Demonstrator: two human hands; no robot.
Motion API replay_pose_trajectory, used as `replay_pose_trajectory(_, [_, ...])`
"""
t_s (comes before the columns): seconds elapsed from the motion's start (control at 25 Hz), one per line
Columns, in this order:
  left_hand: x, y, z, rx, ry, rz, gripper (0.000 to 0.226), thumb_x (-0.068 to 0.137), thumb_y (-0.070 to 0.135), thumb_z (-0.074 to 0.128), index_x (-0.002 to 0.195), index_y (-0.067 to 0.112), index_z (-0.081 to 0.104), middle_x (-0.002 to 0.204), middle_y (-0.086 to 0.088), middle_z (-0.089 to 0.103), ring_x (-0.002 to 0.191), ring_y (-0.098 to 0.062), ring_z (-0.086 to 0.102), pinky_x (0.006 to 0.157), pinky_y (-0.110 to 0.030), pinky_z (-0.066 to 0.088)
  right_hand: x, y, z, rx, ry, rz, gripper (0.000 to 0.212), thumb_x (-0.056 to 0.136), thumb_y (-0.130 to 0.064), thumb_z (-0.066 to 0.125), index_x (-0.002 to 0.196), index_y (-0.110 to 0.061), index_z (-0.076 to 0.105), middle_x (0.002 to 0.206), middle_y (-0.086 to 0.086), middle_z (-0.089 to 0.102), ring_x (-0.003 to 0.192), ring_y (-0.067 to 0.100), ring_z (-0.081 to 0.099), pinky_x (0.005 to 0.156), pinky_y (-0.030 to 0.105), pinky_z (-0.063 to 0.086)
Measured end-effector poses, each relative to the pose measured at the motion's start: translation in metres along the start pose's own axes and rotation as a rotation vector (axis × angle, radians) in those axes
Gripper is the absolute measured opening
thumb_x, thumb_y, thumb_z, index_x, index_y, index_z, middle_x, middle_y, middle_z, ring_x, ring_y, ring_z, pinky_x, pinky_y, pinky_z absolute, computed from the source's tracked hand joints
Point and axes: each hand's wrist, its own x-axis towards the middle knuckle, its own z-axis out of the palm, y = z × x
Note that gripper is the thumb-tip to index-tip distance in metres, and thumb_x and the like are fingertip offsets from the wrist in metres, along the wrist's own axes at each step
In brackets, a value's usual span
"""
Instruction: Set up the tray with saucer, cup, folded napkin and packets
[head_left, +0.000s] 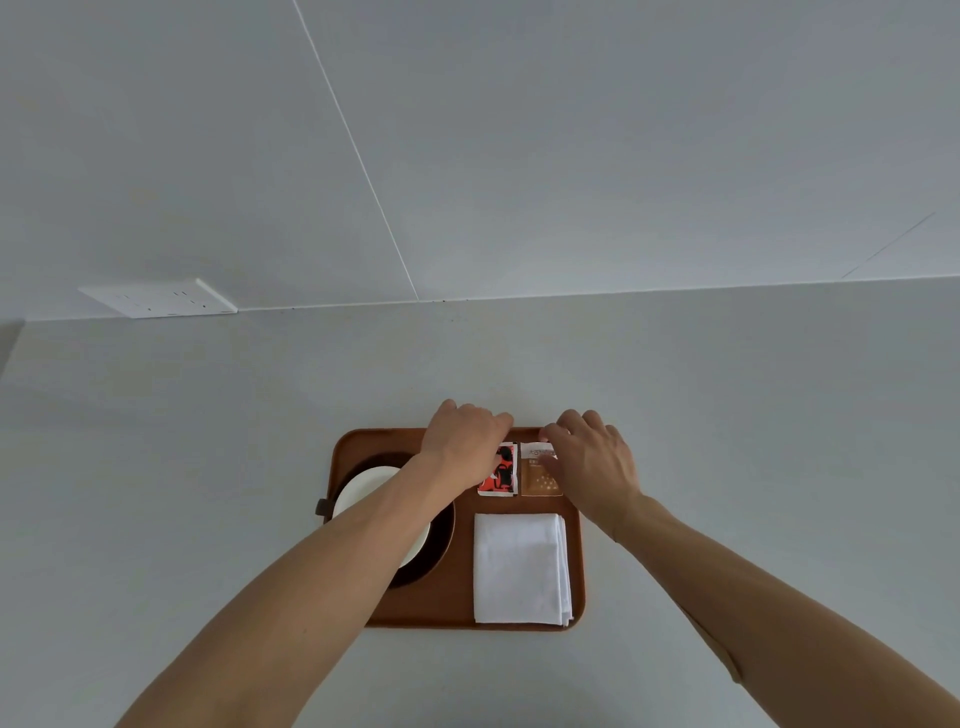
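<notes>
Brown and wooden, the tray is lying on the pale table, seen from the head camera. A white cup is sitting on a dark saucer in its left half, partly hidden under the left forearm. A folded white napkin is resting at the near right. At the far edge, the left hand is curling its fingers onto the red packet, while the right hand is pinching the brown packet just beside it.

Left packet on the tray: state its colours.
Red, black and white pattern on the left packet, seen in the head view.
</notes>
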Motion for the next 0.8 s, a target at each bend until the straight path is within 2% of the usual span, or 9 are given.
replay_pose_trajectory(0.24, [-0.004, 0.002, 0.001, 0.079, 0.01, -0.005, 0.025, 0.094, 0.035, 0.054, 0.109, 0.015, 0.057, 0.097, -0.006, 0.066, 0.085, -0.026, 0.061, 0.071, -0.036, 0.034, 0.0, -0.001, 0.0, 0.0, -0.005, 0.014, 0.029, 0.093, -0.029, 0.057, 0.121, -0.023, 0.059, 0.118, 0.0, 0.058, 0.105, 0.022, 0.052, 0.087, 0.035, 0.046])
replay_pose_trajectory(0.44, [-0.008, 0.001, 0.0, 0.113, 0.018, -0.037, 0.033, 0.094, 0.042, 0.053, 0.113, 0.015, 0.059, 0.102, -0.006, 0.065, 0.091, -0.025, 0.061, 0.08, -0.038, 0.04, 0.0, -0.005, -0.006, 0.005, -0.024, 0.012, 0.031, 0.094, -0.032, 0.058, 0.124, -0.024, 0.058, 0.12, 0.0, 0.057, 0.107, 0.022, 0.052, 0.089, 0.035, 0.047])
replay_pose_trajectory(0.56, [-0.013, -0.001, -0.006, 0.068, 0.03, -0.062, 0.032, 0.095, 0.042, 0.051, 0.111, 0.015, 0.059, 0.101, -0.006, 0.065, 0.092, -0.025, 0.061, 0.082, -0.039, 0.04, -0.002, -0.007, -0.012, 0.02, 0.003, 0.019, 0.03, 0.095, -0.031, 0.056, 0.124, -0.024, 0.059, 0.12, 0.0, 0.058, 0.108, 0.022, 0.053, 0.09, 0.036, 0.048])
replay_pose_trajectory(0.68, [-0.026, -0.005, -0.017, -0.009, 0.085, -0.055, 0.026, 0.098, 0.038, 0.046, 0.104, 0.017, 0.06, 0.098, -0.004, 0.065, 0.088, -0.023, 0.061, 0.084, -0.04, 0.041, -0.008, -0.01, -0.024, 0.018, 0.045, 0.03, 0.022, 0.098, -0.024, 0.049, 0.115, -0.022, 0.064, 0.115, 0.0, 0.061, 0.101, 0.021, 0.054, 0.084, 0.034, 0.049])
replay_pose_trajectory(0.8, [-0.044, -0.012, -0.029, -0.149, 0.171, -0.054, 0.023, 0.098, 0.032, 0.044, 0.103, 0.021, 0.063, 0.096, 0.001, 0.065, 0.086, -0.02, 0.062, 0.083, -0.038, 0.041, -0.019, -0.012, -0.032, 0.038, 0.097, 0.023, 0.024, 0.1, -0.029, 0.045, 0.109, -0.021, 0.065, 0.111, -0.001, 0.061, 0.098, 0.019, 0.054, 0.083, 0.034, 0.048])
